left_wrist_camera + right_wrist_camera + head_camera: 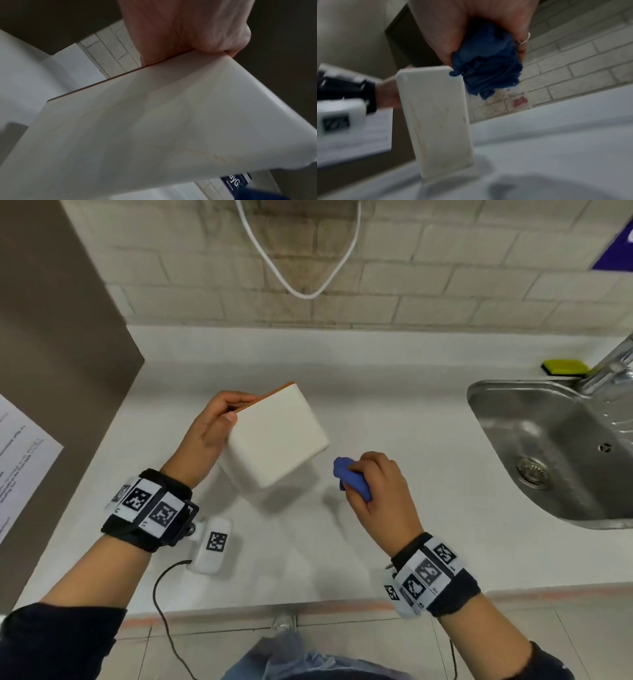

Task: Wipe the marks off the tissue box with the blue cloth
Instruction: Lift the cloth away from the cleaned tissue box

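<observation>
The white tissue box [278,436] with an orange-brown top edge is tilted up on the white counter [394,405]. My left hand [219,426] grips its upper left edge, thumb on the near face, fingers over the top. My right hand [373,484] holds the bunched blue cloth [352,481] just right of the box, apart from it in the head view. In the right wrist view the cloth [488,65] sticks out of my fist beside the top corner of the box [436,119], whose narrow side shows faint reddish marks. The left wrist view shows the box's broad face [154,128] with faint orange streaks.
A steel sink [555,446] with a tap [609,368] lies to the right, a yellow-green sponge [565,368] behind it. A white cable [301,268] hangs on the brick wall. A brown panel [51,337] with a paper sheet [20,453] stands on the left.
</observation>
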Available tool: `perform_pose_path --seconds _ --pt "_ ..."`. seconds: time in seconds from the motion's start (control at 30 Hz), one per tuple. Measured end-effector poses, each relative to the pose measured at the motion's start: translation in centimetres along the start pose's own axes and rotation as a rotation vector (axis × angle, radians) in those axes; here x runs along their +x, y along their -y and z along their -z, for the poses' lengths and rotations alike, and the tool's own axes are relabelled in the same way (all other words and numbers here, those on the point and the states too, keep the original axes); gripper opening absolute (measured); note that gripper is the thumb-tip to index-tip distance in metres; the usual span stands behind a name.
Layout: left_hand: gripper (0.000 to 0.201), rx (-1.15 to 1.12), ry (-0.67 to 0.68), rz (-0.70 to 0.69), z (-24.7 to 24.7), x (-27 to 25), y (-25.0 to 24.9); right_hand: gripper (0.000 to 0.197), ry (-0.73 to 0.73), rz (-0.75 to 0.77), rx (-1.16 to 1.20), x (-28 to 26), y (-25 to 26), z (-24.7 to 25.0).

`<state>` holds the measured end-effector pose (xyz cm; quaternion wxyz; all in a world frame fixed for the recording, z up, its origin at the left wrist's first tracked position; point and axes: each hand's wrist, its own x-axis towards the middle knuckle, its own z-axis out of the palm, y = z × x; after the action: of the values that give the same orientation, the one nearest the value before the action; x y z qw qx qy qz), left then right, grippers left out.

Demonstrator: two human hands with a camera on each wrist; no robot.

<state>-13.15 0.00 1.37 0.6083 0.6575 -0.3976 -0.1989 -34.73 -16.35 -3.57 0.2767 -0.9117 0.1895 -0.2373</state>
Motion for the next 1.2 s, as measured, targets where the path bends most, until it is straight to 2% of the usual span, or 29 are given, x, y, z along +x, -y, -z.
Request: perform_pose_path --seconds 0.13,0.2,0.3,0.43,0.57,0.67,0.77,0.8,0.87,0.93,1.0,1.07,1.17,1.2 --pt "0.029 0.026 -0.012 0.013 -1.3 -0.8 -0.5 0.026 -0.222 0.013 0.163 2.1 2.4 1.2" --pt "0.030 0.031 -0.021 0.025 -1.6 -1.0 -0.4 0.024 -0.244 0.030 0.235 3.5 3.2 0.5" --pt "0.027 0.050 -0.018 0.021 -1.9 -1.2 -0.4 0.024 -0.115 0.019 0.182 4.2 3.3 -1.2" --pt "0.028 0.080 -0.019 0.033 -2.6 -1.7 -0.5 0.015 -0.068 -0.017 0.225 1.4 1.4 -1.0" --pt "0.029 0.117 0.033 0.021 -5.0 -2.6 -0.6 0.014 0.107 -0.047 -0.040 -3.0 -2.3 0.3" --pt "0.031 0.236 0.095 -0.035 -7.8 -3.9 -0.1 0.018 -0.048 -0.241 -0.143 -5.6 -6.2 3.0" --pt "0.037 0.501 0.150 -0.111 -10.9 -5.3 1.1 0.032 -0.264 -0.519 -0.419 -7.0 -12.6 6.3" --pt "0.040 0.587 0.156 -0.125 -12.0 -5.7 1.3 0.038 -0.286 -0.629 -0.470 -7.5 -14.8 7.3" --pt "0.043 0.706 0.160 -0.142 -14.2 -6.6 1.6 0.047 -0.207 -0.817 -0.483 -8.8 -18.2 9.0" --pt "0.045 0.782 0.164 -0.157 -15.9 -7.4 2.2 0.058 -0.094 -0.923 -0.450 -10.0 -20.6 10.1" --pt "0.046 0.846 0.177 -0.157 -17.1 -8.0 2.9 0.065 -0.039 -0.907 -0.457 -11.0 -21.5 10.6" --pt "0.046 0.910 0.181 -0.157 -17.9 -8.5 3.4 0.062 -0.068 -0.805 -0.473 -12.4 -20.6 10.6" --pt "0.049 0.959 0.176 -0.142 -18.3 -9.0 3.8 0.044 -0.249 -0.498 -0.373 -17.2 -17.6 9.7" --pt "0.051 0.980 0.177 -0.138 -18.1 -9.1 3.8 0.038 -0.216 -0.384 -0.341 -19.5 -16.6 9.1"
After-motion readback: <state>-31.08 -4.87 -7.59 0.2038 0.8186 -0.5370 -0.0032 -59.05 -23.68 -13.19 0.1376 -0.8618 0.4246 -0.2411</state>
